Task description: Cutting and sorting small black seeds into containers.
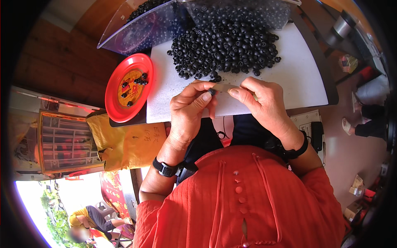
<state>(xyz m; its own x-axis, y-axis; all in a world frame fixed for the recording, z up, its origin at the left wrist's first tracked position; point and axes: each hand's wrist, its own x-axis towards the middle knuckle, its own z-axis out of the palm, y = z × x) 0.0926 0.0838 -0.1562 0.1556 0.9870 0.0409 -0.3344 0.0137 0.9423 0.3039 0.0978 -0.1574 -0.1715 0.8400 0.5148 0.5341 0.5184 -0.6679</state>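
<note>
Over the near part of the white board [302, 74] on our bench [334, 93], our left hand [187, 108] pinches a small black piece [212, 91] between thumb and fingertips. Our right hand [264, 98], thumb pressed toward its bent fingers, grips a thin flat tool [223, 87] whose end reaches the piece; whether they touch, we cannot tell. Beyond our hands lies a heap of round black pieces [227, 47], and a red plate [113, 99] at left holds a few more.

Head-worn POV (wide fisheye), facing down, fairly close abv. white board [302, 84]
</note>
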